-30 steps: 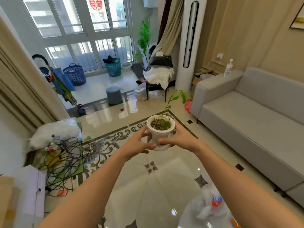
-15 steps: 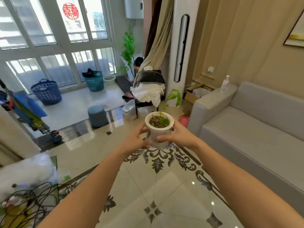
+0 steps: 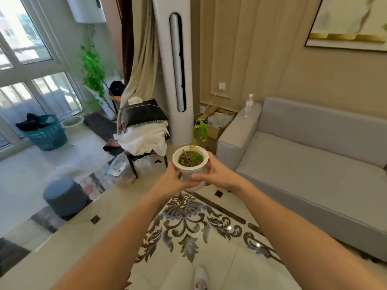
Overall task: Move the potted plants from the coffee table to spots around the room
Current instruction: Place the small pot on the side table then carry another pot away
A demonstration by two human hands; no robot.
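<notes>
I hold a small white potted plant (image 3: 190, 164) out in front of me at chest height, over the glossy floor. Dark soil fills the pot and a thin stem with drooping green leaves rises from it. My left hand (image 3: 170, 178) wraps the pot's left side and my right hand (image 3: 213, 174) wraps its right side, fingers meeting under the front. The pot stays upright. The coffee table is out of view.
A grey sofa (image 3: 310, 164) runs along the right wall, a bottle (image 3: 248, 105) on its armrest. Ahead stand a tall white air conditioner (image 3: 174, 70), a chair piled with cloth (image 3: 144, 135) and a cardboard box (image 3: 215, 124). A blue stool (image 3: 63, 196) and teal basket (image 3: 47, 135) sit left.
I have walked forward and turned right; the sofa, air conditioner and chair are closer. The cable pile at the left has left view. Both hands keep the same hold on the pot.
</notes>
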